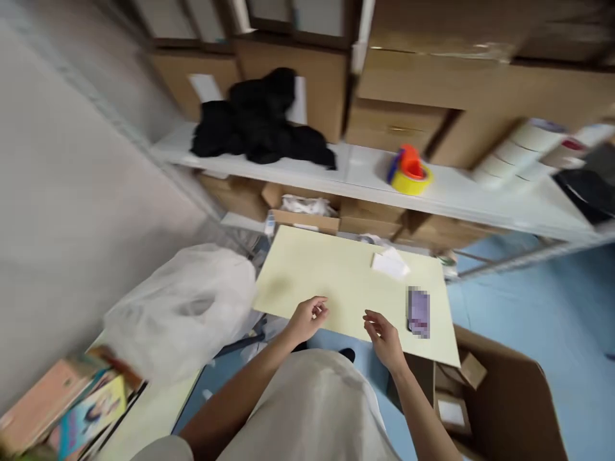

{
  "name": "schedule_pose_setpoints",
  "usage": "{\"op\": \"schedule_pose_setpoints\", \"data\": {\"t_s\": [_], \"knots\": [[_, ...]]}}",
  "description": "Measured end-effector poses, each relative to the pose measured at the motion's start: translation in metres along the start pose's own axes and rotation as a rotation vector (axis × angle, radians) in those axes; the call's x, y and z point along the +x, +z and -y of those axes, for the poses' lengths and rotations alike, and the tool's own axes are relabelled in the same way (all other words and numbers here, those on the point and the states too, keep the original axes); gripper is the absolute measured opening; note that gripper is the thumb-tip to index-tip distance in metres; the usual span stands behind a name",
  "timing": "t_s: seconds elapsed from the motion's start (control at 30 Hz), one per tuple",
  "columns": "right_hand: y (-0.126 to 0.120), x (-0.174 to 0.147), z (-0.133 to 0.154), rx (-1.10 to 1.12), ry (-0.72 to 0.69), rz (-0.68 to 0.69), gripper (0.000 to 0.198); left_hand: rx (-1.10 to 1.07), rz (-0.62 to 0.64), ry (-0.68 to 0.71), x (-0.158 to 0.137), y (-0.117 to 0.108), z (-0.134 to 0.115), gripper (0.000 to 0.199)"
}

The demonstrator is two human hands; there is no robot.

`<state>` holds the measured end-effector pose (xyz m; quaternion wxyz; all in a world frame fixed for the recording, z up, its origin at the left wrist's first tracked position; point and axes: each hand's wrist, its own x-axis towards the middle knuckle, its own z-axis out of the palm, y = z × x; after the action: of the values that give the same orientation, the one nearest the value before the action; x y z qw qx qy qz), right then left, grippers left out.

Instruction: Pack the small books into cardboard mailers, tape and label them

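Your left hand (310, 319) hangs at the near edge of the smooth, pale-yellow tabletop (307, 269), its fingers loosely curled with a gap to the thumb and nothing visible in its hold. Your right hand (383, 336), just across from it, is half open in the same way, fingers bent, also without anything in its grasp. The tabletop, a flat rectangular board, lies right before you and under your fingertips; whether they touch it, you cannot tell. To the right of your right hand lies a purple rounded oblong (419, 314), its surface blurred into blocks. Farther back sit thin, flat white papers (390, 262). On your left bulges a crinkled, translucent plastic bag (192, 307). The hard, pale shelf (365, 165) beyond carries a limp heap of black cloth (262, 121), ring-shaped red and yellow tape rolls (410, 176), and stacked white cylinders (519, 153). Below right gapes a stiff brown carton (519, 390).
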<state>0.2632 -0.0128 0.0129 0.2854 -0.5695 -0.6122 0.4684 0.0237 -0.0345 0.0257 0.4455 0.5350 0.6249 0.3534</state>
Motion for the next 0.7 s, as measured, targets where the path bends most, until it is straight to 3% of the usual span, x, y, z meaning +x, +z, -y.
{"op": "schedule_pose_setpoints", "data": {"t_s": [0.2,0.37,0.5,0.7], "knots": [[0.109,0.034,0.059,-0.13,-0.237,0.337,0.032,0.019,-0.285,-0.156,-0.062,-0.079,0.061,0.032],[0.158,0.042,0.091,-0.282,-0.387,0.615,0.031,0.156,-0.458,-0.317,-0.11,-0.112,0.076,0.033],[0.186,0.052,0.102,-0.344,-0.512,0.79,0.032,0.301,-0.515,-0.383,-0.148,-0.116,0.079,0.036],[0.245,0.047,0.115,-0.357,-0.747,1.104,0.03,0.318,-0.658,-0.61,-0.221,-0.086,0.088,0.038]]}}
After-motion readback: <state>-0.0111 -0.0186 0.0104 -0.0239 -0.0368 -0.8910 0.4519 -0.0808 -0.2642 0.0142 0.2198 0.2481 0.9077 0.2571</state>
